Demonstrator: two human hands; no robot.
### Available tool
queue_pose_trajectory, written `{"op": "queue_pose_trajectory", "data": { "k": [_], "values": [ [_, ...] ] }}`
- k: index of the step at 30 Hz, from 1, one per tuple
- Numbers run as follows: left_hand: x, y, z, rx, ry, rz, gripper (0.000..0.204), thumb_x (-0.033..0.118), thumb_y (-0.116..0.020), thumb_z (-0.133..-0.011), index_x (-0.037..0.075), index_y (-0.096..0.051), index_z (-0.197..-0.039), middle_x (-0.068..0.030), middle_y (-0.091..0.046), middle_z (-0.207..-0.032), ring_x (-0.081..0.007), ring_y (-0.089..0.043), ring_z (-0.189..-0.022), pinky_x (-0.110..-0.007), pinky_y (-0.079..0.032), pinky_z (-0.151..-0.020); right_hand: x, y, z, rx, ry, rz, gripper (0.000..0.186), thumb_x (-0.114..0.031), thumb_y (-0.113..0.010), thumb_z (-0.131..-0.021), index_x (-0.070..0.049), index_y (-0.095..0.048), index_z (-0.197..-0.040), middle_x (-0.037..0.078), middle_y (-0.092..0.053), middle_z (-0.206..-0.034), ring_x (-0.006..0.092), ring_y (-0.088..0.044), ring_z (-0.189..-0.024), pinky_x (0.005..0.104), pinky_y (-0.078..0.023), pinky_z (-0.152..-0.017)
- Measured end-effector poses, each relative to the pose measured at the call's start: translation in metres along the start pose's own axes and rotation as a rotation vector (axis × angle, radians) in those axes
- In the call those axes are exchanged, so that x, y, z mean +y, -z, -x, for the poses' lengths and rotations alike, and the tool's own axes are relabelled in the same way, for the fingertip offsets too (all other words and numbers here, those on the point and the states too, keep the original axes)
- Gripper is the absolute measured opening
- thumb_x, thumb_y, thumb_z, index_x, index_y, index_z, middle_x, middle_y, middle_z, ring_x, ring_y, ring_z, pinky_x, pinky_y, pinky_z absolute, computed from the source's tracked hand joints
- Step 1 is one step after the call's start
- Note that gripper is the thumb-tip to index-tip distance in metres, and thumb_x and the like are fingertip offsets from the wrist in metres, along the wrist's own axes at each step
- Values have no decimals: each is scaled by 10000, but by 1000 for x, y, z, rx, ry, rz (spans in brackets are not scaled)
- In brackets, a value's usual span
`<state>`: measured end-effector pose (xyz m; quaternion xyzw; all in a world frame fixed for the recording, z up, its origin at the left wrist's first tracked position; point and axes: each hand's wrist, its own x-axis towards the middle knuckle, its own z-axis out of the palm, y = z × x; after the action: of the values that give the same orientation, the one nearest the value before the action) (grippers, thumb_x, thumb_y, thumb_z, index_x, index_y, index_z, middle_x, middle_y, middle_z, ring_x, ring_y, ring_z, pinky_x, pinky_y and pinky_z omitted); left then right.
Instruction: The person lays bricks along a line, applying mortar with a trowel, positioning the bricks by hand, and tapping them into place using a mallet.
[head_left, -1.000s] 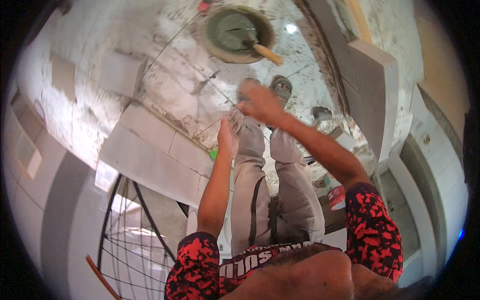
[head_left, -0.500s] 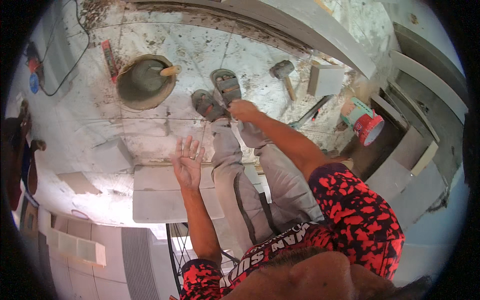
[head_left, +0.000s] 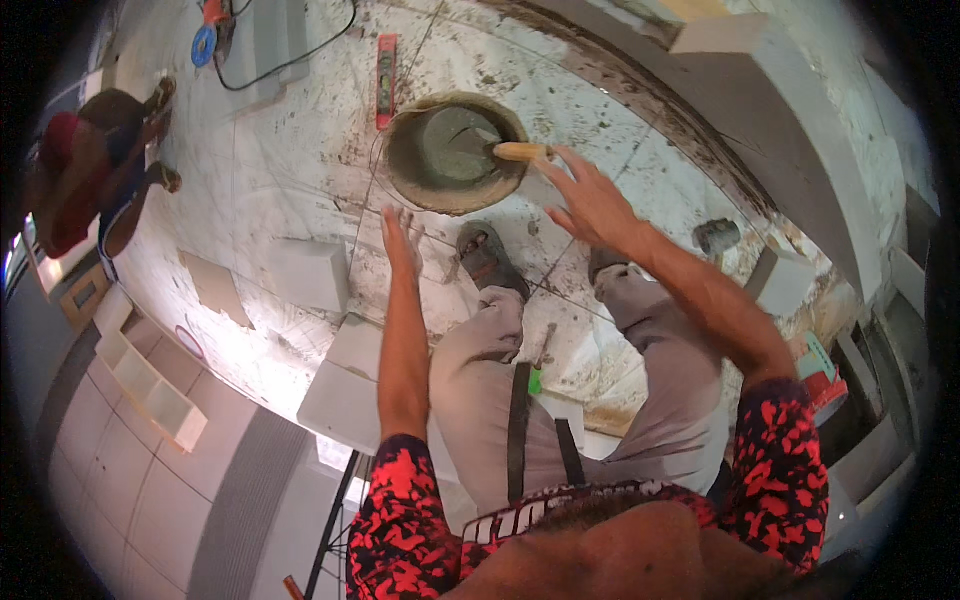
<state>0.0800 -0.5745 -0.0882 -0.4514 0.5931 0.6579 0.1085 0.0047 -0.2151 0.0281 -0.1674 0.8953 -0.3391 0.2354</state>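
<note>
A round, mortar-crusted tub (head_left: 400,180) stands on the floor ahead of my feet, with wet grey mortar (head_left: 450,145) inside. A trowel lies in it, its blade partly in the mortar and its wooden handle (head_left: 522,151) resting over the right rim. My right hand (head_left: 595,205) reaches to that handle with fingers spread; the fingertips are at its end, and whether they touch it I cannot tell. Left of the tub's near side, my left hand (head_left: 402,243) is held up with straight fingers and holds nothing.
A red spirit level (head_left: 386,85) lies beyond the tub. Farther left are a corded tool with a blue disc (head_left: 204,45) and another person (head_left: 90,170). Pale blocks (head_left: 310,273) stand near my left arm. At right are a mallet head (head_left: 716,236) and a red-and-green bucket (head_left: 822,380).
My view has swung to the right and my feet have moved apart. My right hand has gone from beside my foot to the trowel handle. My left hand has come nearer the tub.
</note>
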Motion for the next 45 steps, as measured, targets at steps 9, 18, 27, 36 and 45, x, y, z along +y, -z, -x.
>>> {"op": "queue_pose_trajectory", "data": {
  "k": [9, 18, 27, 36, 45],
  "values": [
    [38, -69, -58, -273, -348, 204, 541, 425, -385, -1001, -48, -509, -1232, -127, -589, -1179, -215, -577, -1060, -326, -450, -929, 14, -41, -116, -418, 217, 686, 169, -147, -554, -829, -47, -602, -957, 132, -599, -788, 296, -634, -711, 413, -516, -566],
    [78, -114, -47, -468, -480, 262, 574, 462, -422, -978, -51, -544, -1205, -117, -611, -1126, -179, -585, -1009, -312, -470, -889, 1, 6, -67, -367, -80, 603, 326, -235, -560, -835, -95, -574, -1129, 173, -631, -822, 347, -636, -756, 462, -498, -665],
    [74, -149, -55, -461, -639, 33, 582, 541, -451, -947, 2, -643, -1052, -9, -583, -853, -84, -482, -778, -249, -422, -708, 56, 8, -25, -117, -198, 253, 372, -265, -625, -786, -23, -589, -1067, 197, -633, -821, 373, -606, -729, 459, -466, -685],
    [75, -156, -46, -469, -683, -50, 616, 547, -406, -961, -17, -625, -1072, -28, -575, -837, -119, -481, -786, -287, -427, -731, 82, 9, -12, -107, -288, 90, 449, -307, -661, -818, -10, -573, -1143, 170, -632, -865, 286, -610, -773, 404, -466, -696],
    [62, -110, -108, -389, -445, 271, 595, 470, -400, -983, -45, -492, -1266, -144, -591, -1169, -220, -576, -1041, -329, -459, -907, 89, -45, 55, 344, -378, -319, 520, -357, -691, -817, -13, -521, -1166, 112, -611, -868, 198, -579, -739, 336, -471, -660]
  ]
}}
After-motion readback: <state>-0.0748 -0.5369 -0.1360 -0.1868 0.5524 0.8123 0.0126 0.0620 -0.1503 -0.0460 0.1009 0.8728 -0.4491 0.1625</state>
